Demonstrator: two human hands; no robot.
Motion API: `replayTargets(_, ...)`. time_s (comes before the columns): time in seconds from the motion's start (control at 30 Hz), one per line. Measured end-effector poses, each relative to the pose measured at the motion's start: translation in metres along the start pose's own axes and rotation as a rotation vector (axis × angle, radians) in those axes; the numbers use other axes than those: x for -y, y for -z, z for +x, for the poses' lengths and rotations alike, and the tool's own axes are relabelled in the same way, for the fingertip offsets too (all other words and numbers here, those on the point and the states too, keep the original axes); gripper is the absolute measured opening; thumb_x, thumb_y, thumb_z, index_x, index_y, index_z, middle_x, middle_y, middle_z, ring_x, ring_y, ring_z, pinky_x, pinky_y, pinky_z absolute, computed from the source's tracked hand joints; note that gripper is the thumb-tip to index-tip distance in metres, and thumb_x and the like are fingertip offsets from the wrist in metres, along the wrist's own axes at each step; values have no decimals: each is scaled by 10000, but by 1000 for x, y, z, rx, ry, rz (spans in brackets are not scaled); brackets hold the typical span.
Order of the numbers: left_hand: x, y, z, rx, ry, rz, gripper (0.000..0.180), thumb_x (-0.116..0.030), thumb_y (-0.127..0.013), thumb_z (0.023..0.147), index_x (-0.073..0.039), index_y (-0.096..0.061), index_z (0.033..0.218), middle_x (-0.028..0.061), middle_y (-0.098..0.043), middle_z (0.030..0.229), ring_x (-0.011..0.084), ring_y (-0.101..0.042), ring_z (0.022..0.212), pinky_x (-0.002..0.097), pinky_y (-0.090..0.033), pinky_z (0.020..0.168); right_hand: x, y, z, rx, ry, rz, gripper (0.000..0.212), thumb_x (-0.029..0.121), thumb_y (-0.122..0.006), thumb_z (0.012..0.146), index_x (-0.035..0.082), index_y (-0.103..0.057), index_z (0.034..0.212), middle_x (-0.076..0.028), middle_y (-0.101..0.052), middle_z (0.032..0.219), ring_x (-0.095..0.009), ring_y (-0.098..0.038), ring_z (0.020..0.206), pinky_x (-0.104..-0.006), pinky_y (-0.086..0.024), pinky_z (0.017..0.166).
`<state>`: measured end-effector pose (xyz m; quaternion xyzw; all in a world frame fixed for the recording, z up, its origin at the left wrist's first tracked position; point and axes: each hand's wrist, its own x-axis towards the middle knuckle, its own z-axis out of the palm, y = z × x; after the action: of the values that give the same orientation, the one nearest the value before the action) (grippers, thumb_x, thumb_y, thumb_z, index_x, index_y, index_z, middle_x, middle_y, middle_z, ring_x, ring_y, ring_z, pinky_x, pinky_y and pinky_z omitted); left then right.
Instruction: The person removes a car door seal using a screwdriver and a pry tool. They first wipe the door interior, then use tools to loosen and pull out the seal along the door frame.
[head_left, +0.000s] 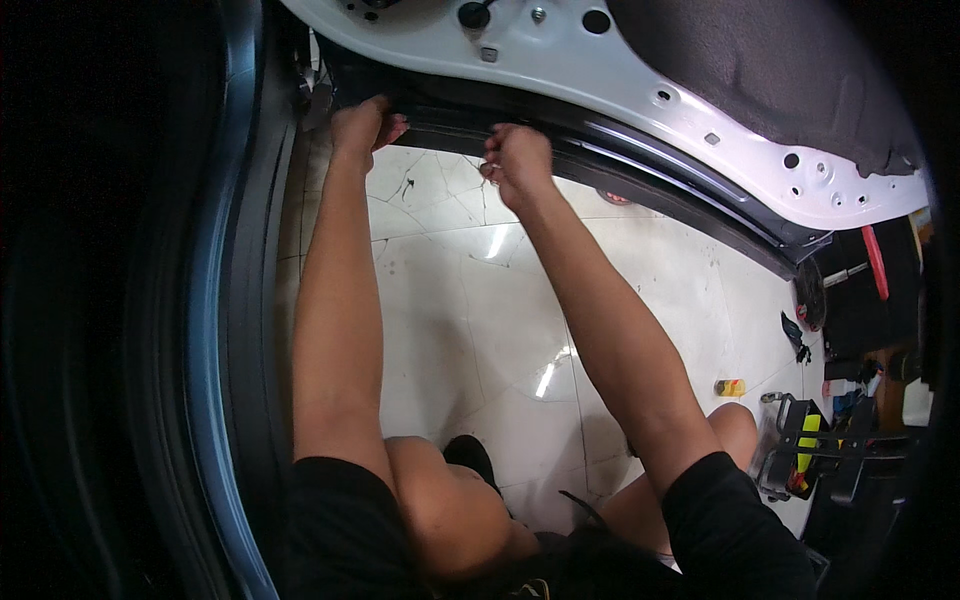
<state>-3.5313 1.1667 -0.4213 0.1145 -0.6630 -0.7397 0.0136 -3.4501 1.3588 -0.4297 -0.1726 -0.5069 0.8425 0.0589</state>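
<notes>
A long black strip (445, 137) runs along the lower edge of a car door whose white inner metal panel (560, 60) is bare. At the strip's left end my left hand (362, 130) is closed around its edge, with some fingertips hidden. Farther right, my right hand (522, 160) has its fingers curled against the same strip, slightly blurred. Both arms reach forward, a short stretch of strip showing between the hands.
To the left stands the car body's blue door frame (205, 330) with a black seal. Below lies a glossy, cracked tile floor (430, 300). On the right are a small yellow can (730, 387) and a black tool tray (790, 440). Dark padding (760, 80) covers part of the door.
</notes>
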Motion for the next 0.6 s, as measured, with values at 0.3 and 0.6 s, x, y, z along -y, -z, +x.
replayTargets(0.3,23,5,35,135,18,-250,106,-114,-693,874,-28,-712,814,46,-698,702,96,-620,527,204,-398,435,-41,-112,67,108,-154,65,130,77,-541,928,6,-581,826,-84,-570,662,-123,-470,487,-245,-357,416)
replayTargets(0.6,33,26,57,172,-10,-215,87,-116,-730,855,-38,-728,817,39,-714,738,81,-654,583,205,-521,520,-56,-144,59,-81,-92,287,96,30,-558,913,-39,-529,853,-120,-554,657,-167,-519,501,-301,-421,413)
